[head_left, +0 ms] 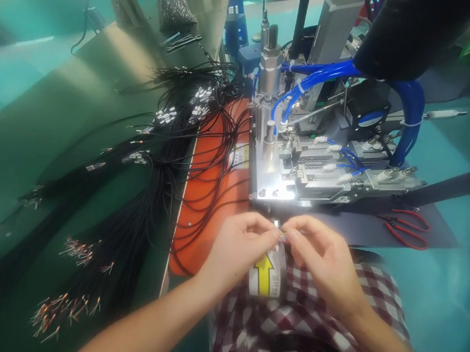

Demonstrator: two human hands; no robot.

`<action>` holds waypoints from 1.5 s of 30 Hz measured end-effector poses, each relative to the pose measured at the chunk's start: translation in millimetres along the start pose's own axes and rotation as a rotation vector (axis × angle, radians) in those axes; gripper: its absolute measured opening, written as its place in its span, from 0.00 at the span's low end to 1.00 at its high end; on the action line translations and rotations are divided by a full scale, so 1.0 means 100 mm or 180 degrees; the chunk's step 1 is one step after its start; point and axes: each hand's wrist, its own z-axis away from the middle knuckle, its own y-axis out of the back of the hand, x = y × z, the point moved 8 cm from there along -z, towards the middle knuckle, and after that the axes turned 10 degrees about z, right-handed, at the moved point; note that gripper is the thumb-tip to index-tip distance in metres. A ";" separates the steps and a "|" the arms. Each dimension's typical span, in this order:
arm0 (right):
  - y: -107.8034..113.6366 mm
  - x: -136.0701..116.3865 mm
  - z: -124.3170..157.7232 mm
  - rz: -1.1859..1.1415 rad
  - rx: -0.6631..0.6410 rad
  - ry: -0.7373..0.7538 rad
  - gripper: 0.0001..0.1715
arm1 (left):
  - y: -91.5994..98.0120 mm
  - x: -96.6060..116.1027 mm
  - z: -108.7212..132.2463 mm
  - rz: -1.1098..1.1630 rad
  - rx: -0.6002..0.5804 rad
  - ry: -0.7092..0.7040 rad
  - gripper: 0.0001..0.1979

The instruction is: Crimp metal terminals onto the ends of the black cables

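My left hand (245, 241) is closed in a pinch, thumb and forefinger together in front of the machine's lower edge. Facing it, my right hand (321, 252) pinches too, its fingertips almost touching those of the left. Thin wires (283, 233), one of them yellowish, show between the fingertips; most of their length is hidden by the fingers. A small white piece (277, 224) sits just behind the fingertips, too small to make out. Below the hands is a label with a yellow arrow (264, 274).
A metal machine (276, 183) with blue air hoses (334, 71) stands ahead. Black cables (144, 200) with stripped coloured ends and white connectors (166, 115) cover the green table (102, 78) and trail over an orange surface (205, 195). Red-handled pliers (408, 228) lie at right.
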 end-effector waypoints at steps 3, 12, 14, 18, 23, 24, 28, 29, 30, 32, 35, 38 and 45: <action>0.00 0.00 -0.02 0.0055 -0.0013 -0.0010 0.09 | 0.00 0.00 0.00 -0.0113 -0.0007 0.0006 0.08; -0.05 0.08 -0.05 -0.0238 -0.0187 -0.0411 0.12 | -0.02 0.00 0.02 -0.0081 0.0005 0.0132 0.09; -0.07 0.11 -0.06 -0.0359 -0.0291 -0.0477 0.13 | -0.02 0.00 0.01 -0.0003 0.0002 0.0104 0.09; -0.07 0.13 -0.07 -0.0352 -0.0380 -0.0442 0.12 | -0.04 -0.03 -0.01 0.0195 -0.0190 0.0180 0.08; -0.09 0.04 -0.07 -0.0278 -0.0643 -0.0136 0.12 | -0.10 -0.12 -0.02 0.0390 -0.0674 0.0585 0.08; -0.10 0.03 -0.06 -0.0296 -0.0723 -0.0109 0.12 | -0.10 -0.14 -0.01 0.0395 -0.0717 0.0643 0.07; -0.10 0.09 -0.06 -0.0390 -0.0812 -0.0202 0.13 | -0.08 -0.13 -0.01 0.0320 -0.0597 0.0649 0.08; -0.09 0.12 -0.05 -0.0414 -0.0779 -0.0250 0.14 | -0.08 -0.12 -0.01 0.0298 -0.0549 0.0623 0.08; -0.08 0.13 -0.05 -0.0420 -0.0731 -0.0279 0.15 | -0.08 -0.12 0.00 0.0285 -0.0507 0.0597 0.09; -0.05 0.12 -0.05 -0.0320 -0.0599 -0.0227 0.15 | -0.08 -0.10 0.00 0.0254 -0.0454 0.0541 0.09; 0.00 0.04 -0.04 0.0027 -0.0395 -0.0056 0.13 | -0.08 -0.09 0.00 0.0158 -0.0406 0.0458 0.08; 0.02 0.01 -0.04 0.0243 -0.0249 -0.0059 0.11 | -0.07 -0.07 0.00 0.0061 -0.0351 0.0367 0.07; -0.02 0.06 -0.07 0.0087 -0.0351 -0.0120 0.11 | -0.07 -0.08 -0.01 0.0020 -0.0286 0.0391 0.07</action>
